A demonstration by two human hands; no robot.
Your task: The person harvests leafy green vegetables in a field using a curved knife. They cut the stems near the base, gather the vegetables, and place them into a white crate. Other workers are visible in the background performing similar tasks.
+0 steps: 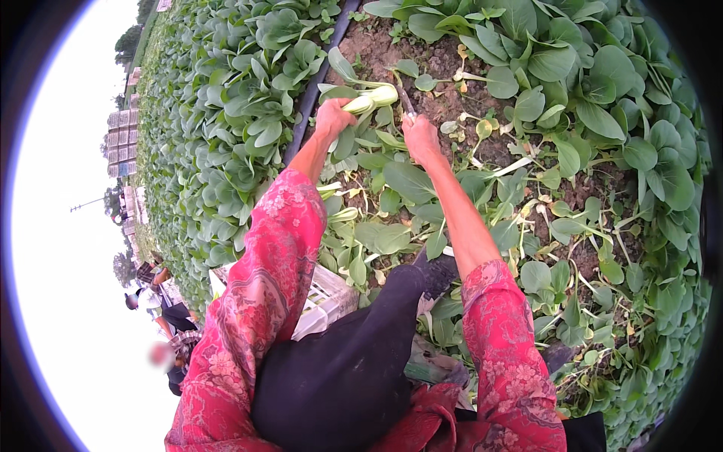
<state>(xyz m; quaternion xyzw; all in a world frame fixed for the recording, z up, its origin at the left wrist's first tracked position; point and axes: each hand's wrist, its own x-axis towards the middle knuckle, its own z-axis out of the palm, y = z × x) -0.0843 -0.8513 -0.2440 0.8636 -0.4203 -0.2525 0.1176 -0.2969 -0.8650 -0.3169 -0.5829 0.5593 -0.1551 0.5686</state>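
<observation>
In the upper centre of the frame, the left hand has its fingers wrapped around a bok choy, whose pale base points right. It should be light, with a firm, crisp base, perhaps slick if wet, and soft leaves that would bruise or tear; the thick stalks look the best place to hold. Just right of it, the right hand has its fingers clamped on the handle of a knife; whether the blade touches the base, I cannot tell.

Stacked crates stand at far left; a leafy bed and dark strip follow. A white crate sits lower centre, partly behind the left sleeve. Loose leaves clutter the ground below the hands, and standing plants crowd the right.
</observation>
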